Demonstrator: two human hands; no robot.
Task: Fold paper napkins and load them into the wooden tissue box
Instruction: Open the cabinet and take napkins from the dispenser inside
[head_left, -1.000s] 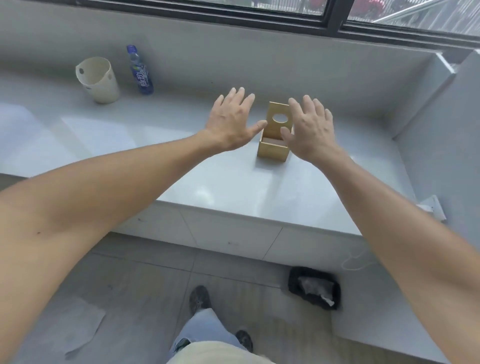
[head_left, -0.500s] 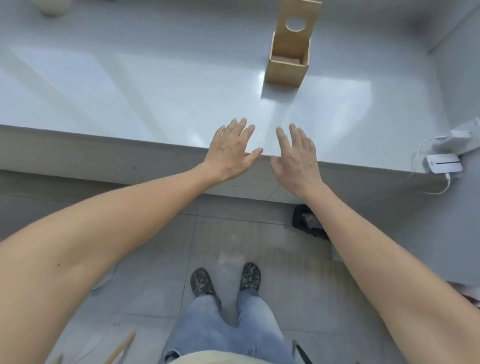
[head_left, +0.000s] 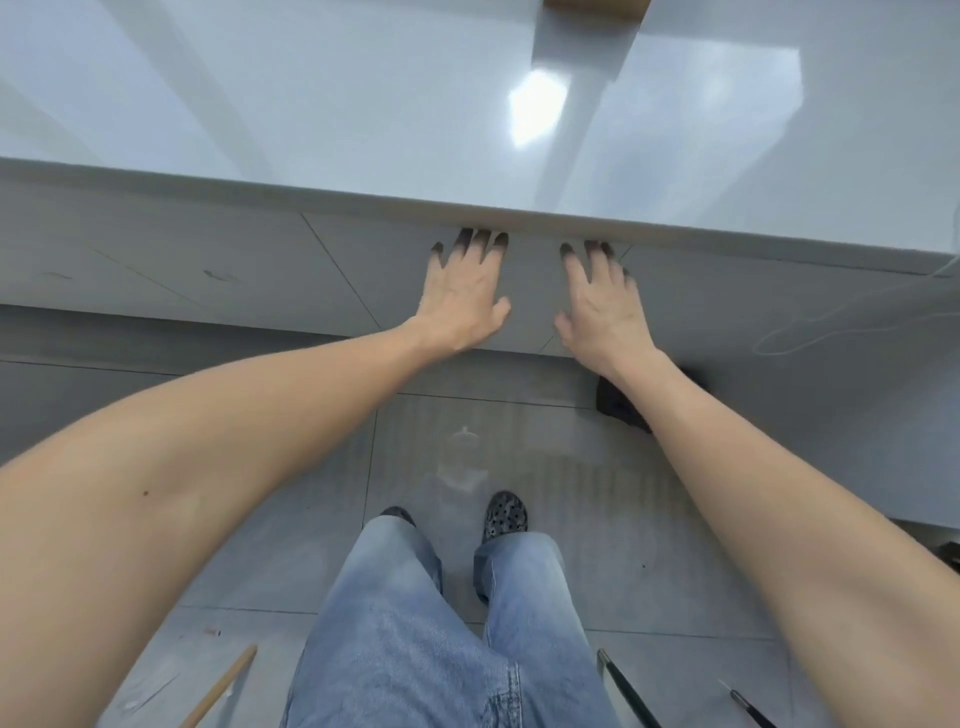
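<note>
Only the bottom edge of the wooden tissue box (head_left: 596, 4) shows, at the top of the view on the white counter (head_left: 363, 114). My left hand (head_left: 462, 296) and my right hand (head_left: 602, 306) hang flat, fingers spread, below the counter's front edge, in front of the cabinet face. Their fingertips sit in the shadow under the edge. Both hands hold nothing. No paper napkins are in sight.
The counter's front edge (head_left: 467, 208) runs across the view. A black object (head_left: 621, 405) sits on the floor behind my right forearm. A white cable (head_left: 810, 332) hangs at the right. My legs, shoes and a wooden stick (head_left: 223, 686) are on the tiled floor.
The view has tilted down, so the box has slid to the top edge. Both hands came back from the box and dropped below the counter's edge.
</note>
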